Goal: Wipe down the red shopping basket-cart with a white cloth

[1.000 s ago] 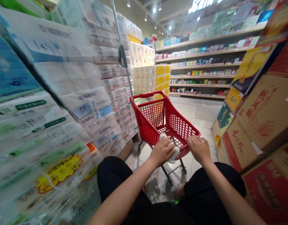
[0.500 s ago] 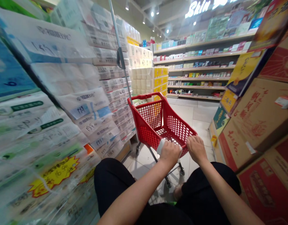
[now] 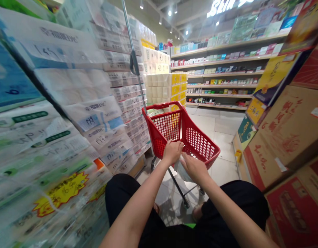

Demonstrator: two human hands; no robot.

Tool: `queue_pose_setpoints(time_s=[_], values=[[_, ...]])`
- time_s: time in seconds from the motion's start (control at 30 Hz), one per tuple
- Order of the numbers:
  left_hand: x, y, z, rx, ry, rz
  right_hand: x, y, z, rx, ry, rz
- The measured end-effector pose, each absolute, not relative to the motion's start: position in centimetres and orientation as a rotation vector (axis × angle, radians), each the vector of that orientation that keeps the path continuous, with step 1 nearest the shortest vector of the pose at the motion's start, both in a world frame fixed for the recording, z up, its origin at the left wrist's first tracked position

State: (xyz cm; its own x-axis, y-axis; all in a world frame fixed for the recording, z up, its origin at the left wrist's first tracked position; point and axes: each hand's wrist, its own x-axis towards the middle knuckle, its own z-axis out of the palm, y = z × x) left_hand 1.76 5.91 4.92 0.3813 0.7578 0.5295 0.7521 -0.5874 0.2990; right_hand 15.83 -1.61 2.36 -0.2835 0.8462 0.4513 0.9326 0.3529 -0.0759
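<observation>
A red plastic shopping cart (image 3: 202, 146) on metal legs with casters stands before my knees. My left hand (image 3: 172, 151) is at the cart's near left corner, its fingers curled closed; what lies under them is hidden. Close beside it, fingertips almost meeting the left ones, my right hand (image 3: 195, 167) is closed on a thin whitish cloth (image 3: 183, 172). This cloth hangs below the hand and looks blurred, so its exact kind is unclear. The two hands cover much of the cart's near rim.
Stacked tissue packs (image 3: 104, 134) with handwritten prices rise on the left, beside a metal pole (image 3: 138, 81). Cardboard boxes (image 3: 293, 131) line the right. Yellow and white packs (image 3: 164, 86) and product shelves (image 3: 221, 86) stand beyond the tiled floor (image 3: 222, 137).
My left hand has shifted left and up along the cart. My right hand has left the cart's right corner and come inward to the whitish cloth, which was by my left hand.
</observation>
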Motion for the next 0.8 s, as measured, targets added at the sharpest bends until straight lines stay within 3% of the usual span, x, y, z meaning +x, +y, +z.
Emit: queue_pose_setpoints(time_s=[0.17, 0.37, 0.63, 0.8], values=[[1.1, 6.2, 3.7, 2.658, 1.415, 0.951, 15.5, -2.1, 1.3, -1.547, -2.268, -0.4], [1.3, 6.2, 4.0, 2.692, 1.433, 0.927, 21.5, -2.1, 1.0, -1.236, -2.315, -0.226], [1.3, 6.3, 3.7, 2.734, 1.364, 0.933, 32.1, 1.9, 0.0, -1.433, -2.171, -0.333], [2.0, 6.0, 3.4, 2.723, 1.52, 1.016, 30.8, 1.7, 0.0, -1.493, -2.097, -0.415]])
